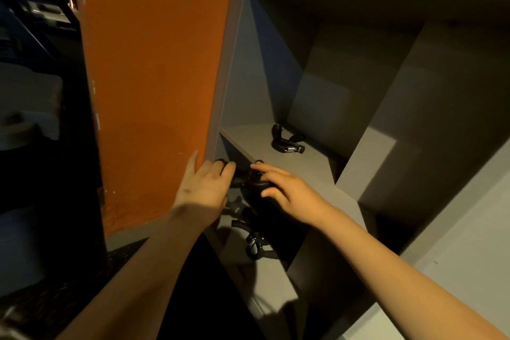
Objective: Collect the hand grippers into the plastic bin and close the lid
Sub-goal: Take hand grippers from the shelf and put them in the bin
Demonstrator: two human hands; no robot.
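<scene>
The collecting step is in hand, and I judge it to be early. 3 black hand grippers show, all at the grey shelving unit (372,160) beside its orange side panel (154,77), and the plastic bin and its lid are nowhere in view. Both hands meet on 1 of them, the held gripper (248,180), which sits just in front of a shelf's front edge. The left hand (204,185) has its fingers curled round a dark handle on its left side. The right hand (287,193) clasps the other side, with the thumb under and the fingers over the top, so the gripper is held from 2 sides. I cannot tell whether it still rests on anything. The upper gripper (287,142) lies on the shelf above and behind the hands, well back in its compartment, with the metal spring facing the front. The lower gripper (255,246) lies on the shelf below the hands, near the front. A dark shape just under the left hand may be part of another, but it is too dim to tell. The next move probably calls for drawing the held gripper clear of the shelf edge and freeing 1 hand for the 2 that remain. Then the bin must be found, since nothing here shows where it stands. The dim light under the shelf makes a missed gripper a fair risk.
</scene>
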